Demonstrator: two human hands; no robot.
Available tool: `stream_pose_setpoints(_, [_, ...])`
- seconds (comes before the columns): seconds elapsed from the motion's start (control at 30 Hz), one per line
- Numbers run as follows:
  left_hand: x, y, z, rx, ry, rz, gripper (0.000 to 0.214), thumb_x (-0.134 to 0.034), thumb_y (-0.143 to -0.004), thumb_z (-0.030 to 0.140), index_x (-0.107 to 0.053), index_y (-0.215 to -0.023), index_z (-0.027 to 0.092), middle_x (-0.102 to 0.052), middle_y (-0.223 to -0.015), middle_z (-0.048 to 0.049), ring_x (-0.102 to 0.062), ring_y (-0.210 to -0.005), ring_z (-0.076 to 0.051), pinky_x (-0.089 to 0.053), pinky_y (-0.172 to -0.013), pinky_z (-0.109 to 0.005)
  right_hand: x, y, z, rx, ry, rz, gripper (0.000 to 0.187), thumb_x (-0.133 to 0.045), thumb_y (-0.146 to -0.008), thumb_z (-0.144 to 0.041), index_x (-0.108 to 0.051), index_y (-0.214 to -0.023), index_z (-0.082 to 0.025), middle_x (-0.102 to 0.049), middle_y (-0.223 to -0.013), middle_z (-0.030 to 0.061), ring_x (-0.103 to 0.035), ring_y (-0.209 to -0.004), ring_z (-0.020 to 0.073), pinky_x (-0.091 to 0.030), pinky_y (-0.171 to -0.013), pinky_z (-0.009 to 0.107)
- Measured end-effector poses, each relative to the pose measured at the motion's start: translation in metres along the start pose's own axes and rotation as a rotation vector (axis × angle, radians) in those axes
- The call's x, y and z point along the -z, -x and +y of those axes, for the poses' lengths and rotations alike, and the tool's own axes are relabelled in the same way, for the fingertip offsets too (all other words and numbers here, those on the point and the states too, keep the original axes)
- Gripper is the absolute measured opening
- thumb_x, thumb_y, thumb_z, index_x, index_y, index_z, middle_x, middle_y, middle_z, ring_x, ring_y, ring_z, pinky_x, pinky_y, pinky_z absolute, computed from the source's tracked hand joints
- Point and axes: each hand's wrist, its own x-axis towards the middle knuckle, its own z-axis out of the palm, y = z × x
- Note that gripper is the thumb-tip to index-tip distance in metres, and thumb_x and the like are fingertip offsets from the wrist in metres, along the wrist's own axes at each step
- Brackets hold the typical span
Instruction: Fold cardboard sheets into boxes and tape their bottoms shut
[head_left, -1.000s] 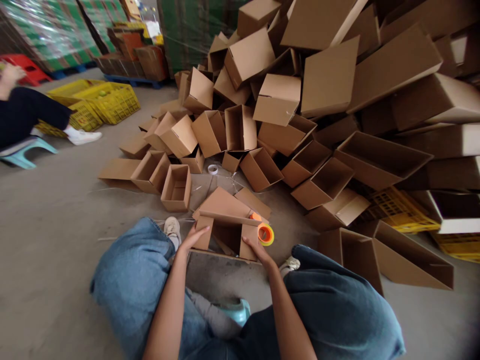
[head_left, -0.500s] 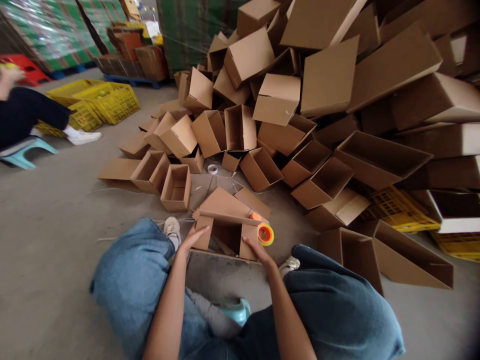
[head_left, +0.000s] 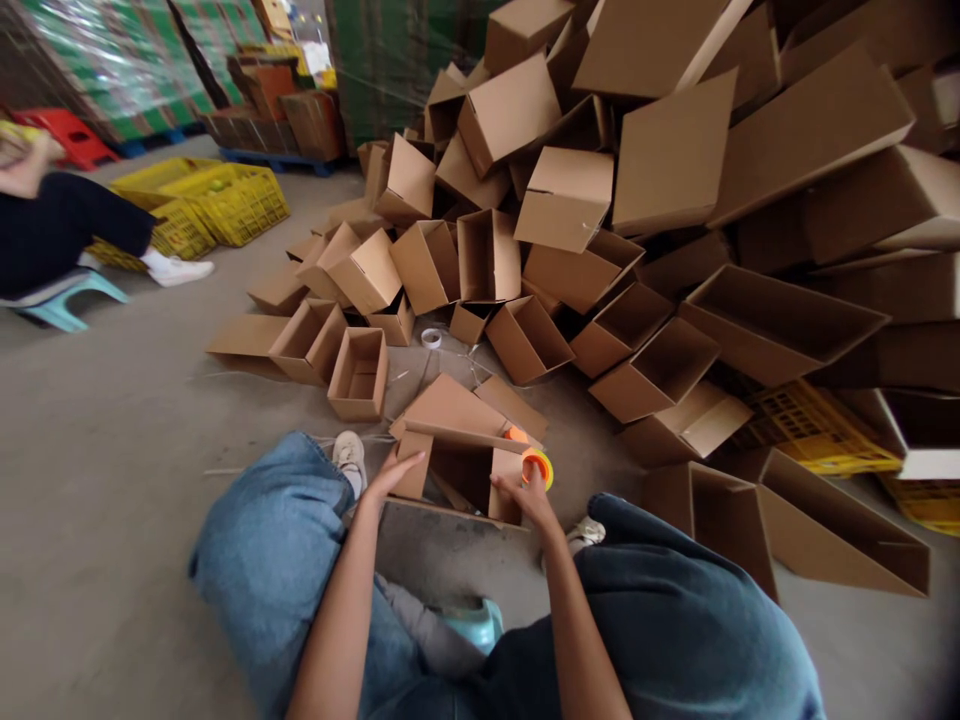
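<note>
carton [head_left: 469, 470] lies open between both hands: left hand [head_left: 390, 478] grasps its left end, thumb over the flap; right hand [head_left: 531, 500] has its thumb on the right flap, fingers overlapping the orange tape roll [head_left: 550, 470], grip unclear. beyond, boxes [head_left: 566, 195] are piled.

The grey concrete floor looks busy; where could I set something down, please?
Bare floor lies between the leftmost light blue plastic stool and the left blue denim leg; a smaller patch, between both legs. Brown cardboard boxes crowd the right and far side.
</note>
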Motion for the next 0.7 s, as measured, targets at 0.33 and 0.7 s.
stream_pose_setpoints(0.33, [0.000,0.001,0.001,0.010,0.005,-0.001,0.060,-0.074,-0.070,0.033,-0.053,-0.123,0.013,-0.063,-0.125,-0.0169,-0.060,-0.114,-0.030,-0.042,-0.103,-0.044,0.011,0.030,-0.015,0.188,0.248,-0.049,0.028,-0.053,-0.081,-0.046,-0.061,-0.087,-0.020,-0.062,-0.095,0.0098,-0.061,-0.086,0.0240,-0.048,-0.087,0.037])
stream_pose_setpoints(0.7, [0.003,-0.004,-0.004,0.065,0.026,-0.030,0.067,-0.077,-0.067,0.036,-0.052,-0.125,0.014,-0.063,-0.124,-0.0156,-0.060,-0.113,-0.029,-0.046,-0.098,-0.041,0.008,0.058,-0.056,0.229,0.657,-0.315,0.056,-0.046,-0.081,-0.071,-0.064,-0.103,-0.022,-0.055,-0.115,0.0085,-0.061,-0.101,0.0228,-0.045,-0.089,0.035])
